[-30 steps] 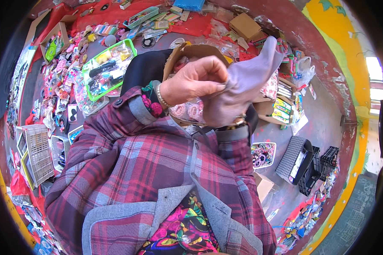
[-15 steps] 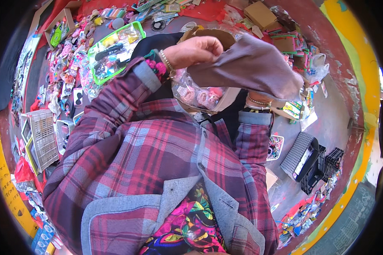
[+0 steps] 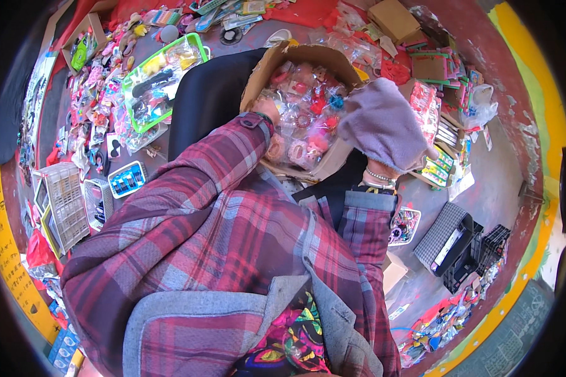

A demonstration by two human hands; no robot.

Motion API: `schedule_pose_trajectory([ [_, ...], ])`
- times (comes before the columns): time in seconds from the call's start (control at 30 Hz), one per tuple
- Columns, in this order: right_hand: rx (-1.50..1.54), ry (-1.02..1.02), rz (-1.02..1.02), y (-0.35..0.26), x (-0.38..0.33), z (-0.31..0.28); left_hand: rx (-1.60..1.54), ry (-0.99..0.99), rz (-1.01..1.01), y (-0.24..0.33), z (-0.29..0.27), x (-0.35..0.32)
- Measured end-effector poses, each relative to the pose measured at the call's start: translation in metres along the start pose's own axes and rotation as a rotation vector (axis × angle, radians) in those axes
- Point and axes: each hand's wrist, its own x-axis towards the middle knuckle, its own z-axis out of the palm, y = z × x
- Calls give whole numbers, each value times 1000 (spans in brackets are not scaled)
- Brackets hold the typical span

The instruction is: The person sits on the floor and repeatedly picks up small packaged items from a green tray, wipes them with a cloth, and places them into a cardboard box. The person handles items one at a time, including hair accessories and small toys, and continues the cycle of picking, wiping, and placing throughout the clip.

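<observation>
A mauve, cap-like piece of soft cloth (image 3: 383,122) hangs over my right hand (image 3: 383,173), to the right of an open cardboard box (image 3: 256,80). The cloth hides that hand's fingers; only the wrist with bracelets and part of the hand show. My left hand (image 3: 268,109) is at the box's left inner side, apart from the cloth, its fingers too hidden to read. Inside the box lie several small clear packets (image 3: 299,119) holding pink, red and blue fluffy or ring-shaped items.
A black seat-like surface (image 3: 201,100) lies left of the box. Beyond it is a green-rimmed tray (image 3: 129,81) of packaged goods. White baskets (image 3: 66,201) stand at left, a small basket (image 3: 404,227) and black crates (image 3: 462,264) at right. Mixed goods crowd the floor.
My left hand has let go of the cloth and moved down to the box's left side. The cloth, stretched between both hands before, now hangs over my right hand, uncovering the box's contents.
</observation>
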Motion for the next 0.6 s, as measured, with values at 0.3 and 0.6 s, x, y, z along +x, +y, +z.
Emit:
schedule_pose_trajectory([
  [0.3,-95,-96,-2,6,13,12,341,145,598,-13,40,22],
  [0.6,-107,-21,4,1,17,7,47,-73,367,25,0,15],
])
